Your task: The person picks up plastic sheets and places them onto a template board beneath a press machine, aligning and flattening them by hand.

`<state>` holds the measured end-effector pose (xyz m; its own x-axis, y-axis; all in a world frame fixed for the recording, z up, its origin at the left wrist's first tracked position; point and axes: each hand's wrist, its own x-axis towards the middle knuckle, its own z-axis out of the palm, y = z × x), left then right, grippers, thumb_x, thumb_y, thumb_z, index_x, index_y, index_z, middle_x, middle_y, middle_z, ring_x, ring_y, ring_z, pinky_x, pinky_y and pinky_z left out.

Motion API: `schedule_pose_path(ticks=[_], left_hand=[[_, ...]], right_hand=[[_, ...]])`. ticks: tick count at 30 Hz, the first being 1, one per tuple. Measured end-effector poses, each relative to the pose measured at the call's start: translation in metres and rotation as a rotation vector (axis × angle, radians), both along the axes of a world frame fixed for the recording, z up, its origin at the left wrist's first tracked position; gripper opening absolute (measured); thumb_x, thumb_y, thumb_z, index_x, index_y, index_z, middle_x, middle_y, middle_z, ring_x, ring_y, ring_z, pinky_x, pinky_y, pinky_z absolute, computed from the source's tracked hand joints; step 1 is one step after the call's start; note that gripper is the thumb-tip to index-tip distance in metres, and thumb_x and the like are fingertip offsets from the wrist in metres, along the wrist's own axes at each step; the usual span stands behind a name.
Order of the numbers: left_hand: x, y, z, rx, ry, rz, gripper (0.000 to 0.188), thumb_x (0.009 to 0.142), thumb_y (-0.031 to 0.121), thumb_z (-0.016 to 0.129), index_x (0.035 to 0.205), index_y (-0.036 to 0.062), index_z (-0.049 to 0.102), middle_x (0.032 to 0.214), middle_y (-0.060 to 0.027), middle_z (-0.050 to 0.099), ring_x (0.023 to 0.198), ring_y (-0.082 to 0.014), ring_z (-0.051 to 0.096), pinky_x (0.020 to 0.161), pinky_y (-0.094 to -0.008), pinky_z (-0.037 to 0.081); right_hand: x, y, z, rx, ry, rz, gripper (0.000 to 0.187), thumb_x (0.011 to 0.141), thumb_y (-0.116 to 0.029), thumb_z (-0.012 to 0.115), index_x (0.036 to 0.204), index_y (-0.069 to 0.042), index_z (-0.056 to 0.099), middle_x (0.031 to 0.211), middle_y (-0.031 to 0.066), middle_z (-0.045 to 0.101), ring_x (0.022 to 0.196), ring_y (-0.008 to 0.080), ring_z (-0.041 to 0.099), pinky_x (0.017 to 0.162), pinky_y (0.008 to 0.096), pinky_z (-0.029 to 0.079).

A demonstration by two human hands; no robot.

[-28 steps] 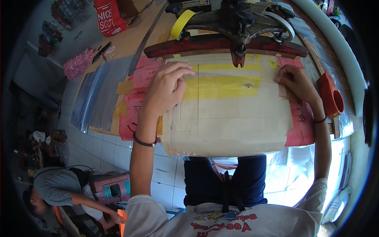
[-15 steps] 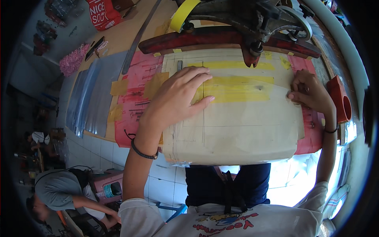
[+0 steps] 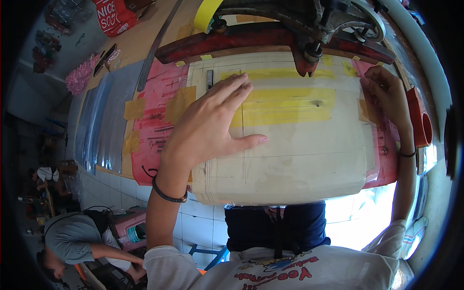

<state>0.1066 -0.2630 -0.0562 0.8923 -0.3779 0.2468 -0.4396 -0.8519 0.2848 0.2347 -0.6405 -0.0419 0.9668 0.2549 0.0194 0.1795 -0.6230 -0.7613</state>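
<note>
My left hand [image 3: 212, 116] lies on a cream sheet [image 3: 290, 164] marked with pencil lines and yellow tape strips [image 3: 290, 99]. Its fingers are stretched out together, with the thumb held apart. At the sheet's far right corner is my right hand [image 3: 386, 92], its fingers bent and the thumb close to the index finger. Whatever those fingertips hold, if anything, is too small to make out. Under the cream sheet, a red sheet [image 3: 157, 101] shows on both sides. A small grey metal bar [image 3: 210, 79] lies beyond my left hand.
A machine head with a red bar [image 3: 232, 41] spans the far side, a yellow roll [image 3: 205, 14] by it. Clear plastic sheets [image 3: 111, 111] lie left, with a pink bundle [image 3: 82, 75] beyond. A red-orange holder [image 3: 419, 118] stands right. Another person [image 3: 77, 237] sits lower left.
My right hand has moved away from me along the right edge, and a brown tape patch now shows below it. My left hand stays on the sheet, its thumb spread wider.
</note>
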Motion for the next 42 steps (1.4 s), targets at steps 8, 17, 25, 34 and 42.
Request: schedule_pose_path(ticks=[8, 17, 25, 34, 42], left_hand=[[0.009, -0.004, -0.008, 0.145, -0.118, 0.067, 0.074, 0.092, 0.042, 0.068, 0.144, -0.0076, 0.048, 0.151, -0.0237, 0.049, 0.141, -0.0375, 0.045, 0.124, -0.0476, 0.027], [0.013, 0.0, -0.02, 0.115, -0.146, 0.219, 0.062, 0.1, 0.035, 0.058, 0.143, -0.0084, 0.05, 0.149, -0.0245, 0.049, 0.139, -0.0384, 0.046, 0.121, -0.0472, 0.032], [0.017, -0.004, -0.018, 0.211, -0.171, 0.293, 0.063, 0.101, 0.038, 0.057, 0.144, -0.0069, 0.049, 0.151, -0.0212, 0.049, 0.141, -0.0387, 0.044, 0.118, -0.044, 0.035], [0.023, -0.001, -0.028, 0.051, -0.107, 0.314, 0.063, 0.101, 0.04, 0.055, 0.145, -0.0048, 0.048, 0.154, -0.0193, 0.047, 0.143, -0.033, 0.044, 0.117, -0.0399, 0.037], [0.027, 0.002, -0.023, 0.022, -0.068, 0.353, 0.066, 0.102, 0.044, 0.054, 0.147, -0.0034, 0.046, 0.155, -0.0192, 0.046, 0.141, -0.0348, 0.046, 0.116, -0.0401, 0.039]], right_hand=[[-0.017, 0.011, -0.006, -0.403, -0.828, 0.285, 0.032, 0.086, -0.009, 0.075, 0.116, -0.002, 0.069, 0.122, 0.0123, 0.069, 0.112, 0.0339, 0.067, 0.093, 0.0391, 0.055], [-0.023, 0.022, -0.009, -0.542, -0.547, 0.448, 0.053, 0.095, -0.033, 0.065, 0.139, -0.004, 0.059, 0.147, 0.0156, 0.056, 0.139, 0.0373, 0.048, 0.118, 0.0497, 0.034], [-0.008, 0.02, -0.023, -0.615, -0.533, 0.395, 0.054, 0.105, -0.039, 0.047, 0.149, -0.009, 0.05, 0.156, 0.016, 0.046, 0.147, 0.0367, 0.038, 0.123, 0.0482, 0.027], [-0.003, 0.019, -0.025, -0.578, -0.522, 0.411, 0.053, 0.106, -0.038, 0.046, 0.151, -0.01, 0.049, 0.156, 0.0152, 0.046, 0.148, 0.0336, 0.038, 0.123, 0.0445, 0.028], [0.003, 0.021, -0.028, -0.56, -0.526, 0.391, 0.054, 0.106, -0.04, 0.047, 0.151, -0.01, 0.049, 0.156, 0.013, 0.047, 0.149, 0.0317, 0.037, 0.123, 0.0419, 0.027]])
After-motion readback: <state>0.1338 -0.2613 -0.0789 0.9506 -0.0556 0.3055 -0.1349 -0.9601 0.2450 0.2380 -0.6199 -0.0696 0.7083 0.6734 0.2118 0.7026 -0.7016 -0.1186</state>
